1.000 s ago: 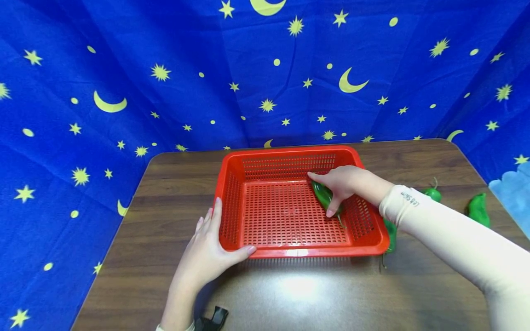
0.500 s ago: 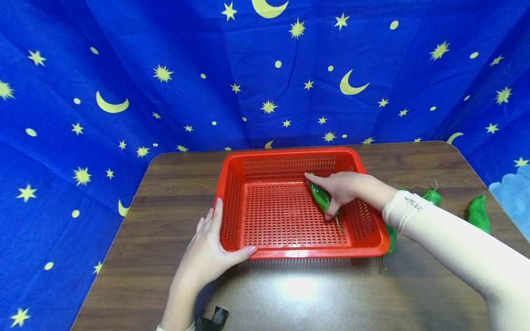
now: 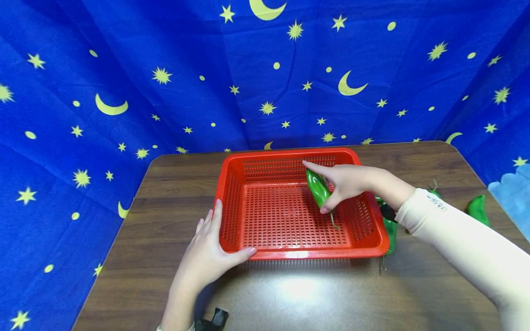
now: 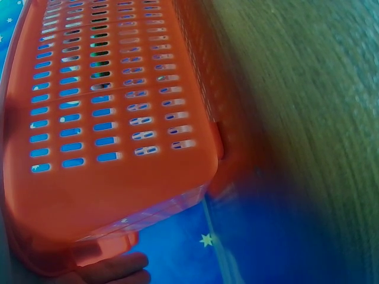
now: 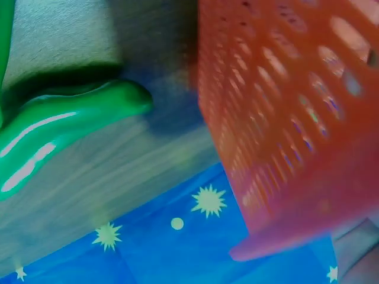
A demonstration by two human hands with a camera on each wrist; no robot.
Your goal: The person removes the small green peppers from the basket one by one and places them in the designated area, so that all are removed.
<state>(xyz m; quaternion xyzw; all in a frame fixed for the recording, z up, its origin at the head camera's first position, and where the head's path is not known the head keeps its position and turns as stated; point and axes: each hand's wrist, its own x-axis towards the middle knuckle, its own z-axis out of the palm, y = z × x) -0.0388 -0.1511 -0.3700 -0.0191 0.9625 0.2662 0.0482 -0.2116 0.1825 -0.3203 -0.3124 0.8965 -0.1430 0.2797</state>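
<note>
A red perforated plastic basket (image 3: 290, 253) stands on the table. My left hand (image 3: 207, 248) rests on its front left corner, thumb along the front rim and straight fingers against the left side; in the left wrist view fingertips show beside the basket (image 4: 118, 201) rim. My right hand (image 3: 348, 181) reaches over the basket's right side and holds a glossy green pepper (image 3: 318, 187) between thumb and fingers. The pepper's thin stem points toward the front. Its grip is out of sight in the right wrist view, where the basket wall (image 5: 296, 118) fills the right side.
Right of the basket lie more green peppers: one close by its wall (image 3: 390, 236), one partly hidden behind the right forearm (image 3: 434, 192), and another farther right (image 3: 478, 209). A blue cloth (image 3: 232, 110) with yellow stars and moons hangs behind the wooden table (image 3: 174, 184).
My right hand has moved slightly left and up in the head view with the pepper, which now shows more fully. The left hand and basket stay put.
</note>
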